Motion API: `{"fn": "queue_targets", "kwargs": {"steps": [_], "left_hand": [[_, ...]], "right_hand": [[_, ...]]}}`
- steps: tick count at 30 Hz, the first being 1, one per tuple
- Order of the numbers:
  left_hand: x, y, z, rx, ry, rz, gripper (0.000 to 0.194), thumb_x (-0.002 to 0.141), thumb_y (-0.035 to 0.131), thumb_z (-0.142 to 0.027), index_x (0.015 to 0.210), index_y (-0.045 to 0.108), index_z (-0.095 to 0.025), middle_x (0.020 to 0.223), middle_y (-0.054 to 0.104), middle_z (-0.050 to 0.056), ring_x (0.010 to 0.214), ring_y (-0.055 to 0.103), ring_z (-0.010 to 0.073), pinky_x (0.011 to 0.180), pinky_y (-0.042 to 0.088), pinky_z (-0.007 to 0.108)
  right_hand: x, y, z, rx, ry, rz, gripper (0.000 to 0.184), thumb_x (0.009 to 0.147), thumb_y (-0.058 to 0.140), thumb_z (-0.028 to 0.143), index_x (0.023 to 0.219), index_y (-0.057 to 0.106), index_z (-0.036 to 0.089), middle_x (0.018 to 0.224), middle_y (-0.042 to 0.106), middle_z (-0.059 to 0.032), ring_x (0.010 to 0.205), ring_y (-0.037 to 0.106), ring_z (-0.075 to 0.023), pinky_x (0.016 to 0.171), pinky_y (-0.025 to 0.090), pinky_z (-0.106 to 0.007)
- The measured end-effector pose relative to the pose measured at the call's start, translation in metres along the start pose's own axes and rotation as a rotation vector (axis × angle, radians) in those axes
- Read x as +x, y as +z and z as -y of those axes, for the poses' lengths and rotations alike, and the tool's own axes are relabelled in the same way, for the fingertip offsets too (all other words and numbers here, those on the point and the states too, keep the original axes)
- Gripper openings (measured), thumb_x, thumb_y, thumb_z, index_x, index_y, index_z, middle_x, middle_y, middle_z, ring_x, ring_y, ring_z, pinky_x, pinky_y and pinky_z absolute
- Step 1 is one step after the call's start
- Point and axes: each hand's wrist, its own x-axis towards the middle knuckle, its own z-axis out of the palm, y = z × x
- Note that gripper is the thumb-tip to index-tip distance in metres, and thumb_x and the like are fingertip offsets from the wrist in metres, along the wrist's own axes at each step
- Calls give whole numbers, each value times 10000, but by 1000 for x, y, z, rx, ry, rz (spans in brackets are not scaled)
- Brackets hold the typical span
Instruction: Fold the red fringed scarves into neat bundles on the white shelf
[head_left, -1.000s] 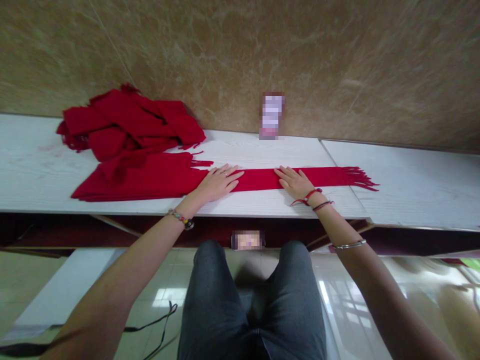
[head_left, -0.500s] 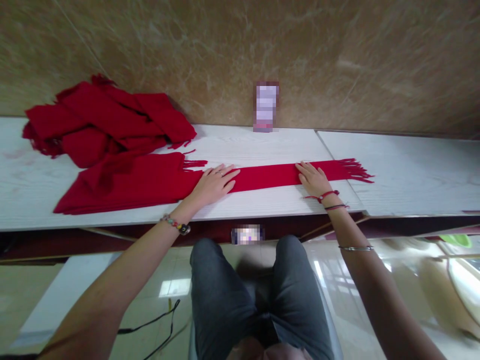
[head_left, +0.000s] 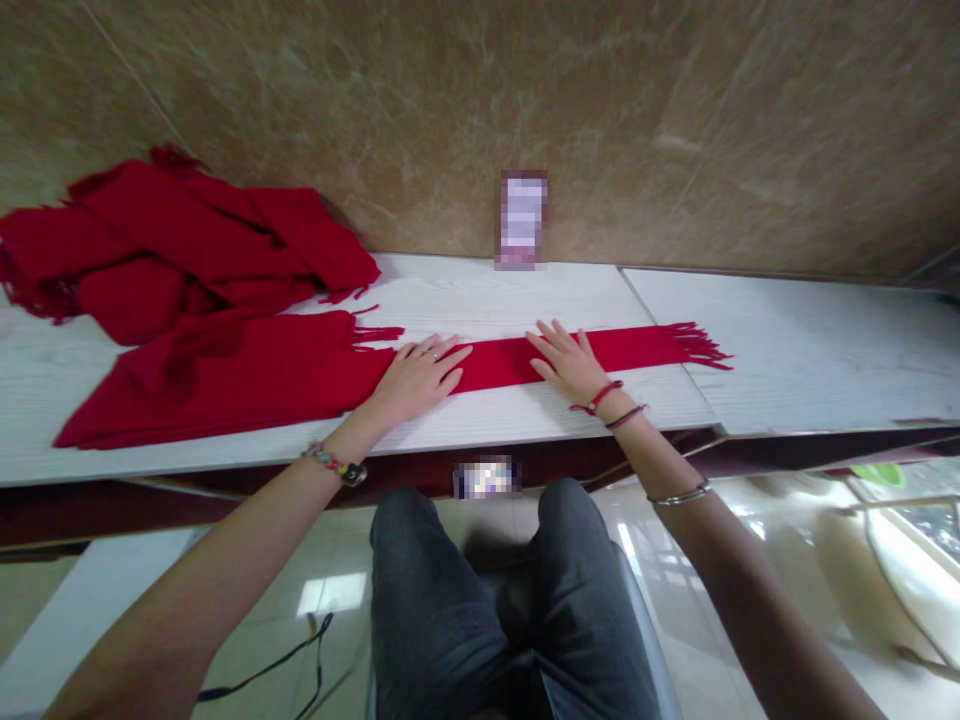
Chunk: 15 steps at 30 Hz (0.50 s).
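Observation:
A red scarf (head_left: 491, 364) lies as a long narrow strip along the white table, its fringed end pointing right. My left hand (head_left: 420, 378) rests flat on the strip, fingers spread, beside a wider folded red cloth (head_left: 247, 375) with a short fringe. My right hand (head_left: 568, 362) lies open on the strip nearer its middle, palm down with fingers apart. Where the strip meets the folded cloth is partly hidden under my left hand. Behind, at the left, a loose heap of red scarves (head_left: 180, 250) is bunched against the wall.
The white table (head_left: 810, 350) runs along a brown marbled wall (head_left: 420, 110). A blurred upright card-like object (head_left: 522, 220) stands by the wall. Another blurred object (head_left: 487, 478) sits below the table's front edge. A black cable (head_left: 262, 660) lies on the floor at left.
My right hand has slid left along the scarf strip, closer to my left hand. The left hand stays at about the same place on the cloth. The camera view has shifted slightly.

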Motion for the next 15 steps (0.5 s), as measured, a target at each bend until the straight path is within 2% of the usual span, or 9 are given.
{"fn": "queue_targets", "kwargs": {"steps": [3,6,8,10,13,15], "left_hand": [[1,1,1,7,-6,-2,461,958,269,-349,1402,378,-290,1484,330,-16,1350,306,237,1062,271,400],[2,2,3,13,-4,2,465,955,267,-347,1401,381,-279,1481,335,-10,1348,311,240,1061,272,400],[2,3,4,18,1,0,469,953,266,-347,1401,383,-270,1477,344,-4,1346,313,243,1063,269,401],[3,4,5,23,6,-6,472,952,263,-349,1400,386,-267,1475,348,-1,1346,314,245,1063,267,401],[4,5,5,28,6,-5,473,952,257,-349,1399,388,-267,1474,350,-1,1347,314,246,1061,269,399],[3,5,4,29,4,3,475,950,255,-343,1398,391,-261,1474,351,1,1350,307,244,1065,264,395]], "right_hand": [[13,3,21,0,-99,96,516,949,235,391,1438,322,249,1513,266,-48,1390,217,-252,1083,227,-549],[12,7,3,-29,-99,137,511,953,212,372,1439,318,258,1509,275,-40,1377,255,-245,1077,250,-538],[3,9,-30,-61,-40,126,513,949,211,354,1441,314,253,1504,284,-49,1370,271,-253,1064,271,-546],[-10,10,-73,-95,50,114,511,946,209,337,1434,328,250,1491,310,-62,1361,290,-265,1043,294,-568],[-31,8,-139,-145,224,134,511,944,207,323,1430,333,227,1484,325,-75,1358,299,-259,1034,305,-584],[-41,5,-176,-162,342,169,513,941,209,323,1428,335,222,1492,309,-69,1363,286,-256,1045,297,-580]]}}
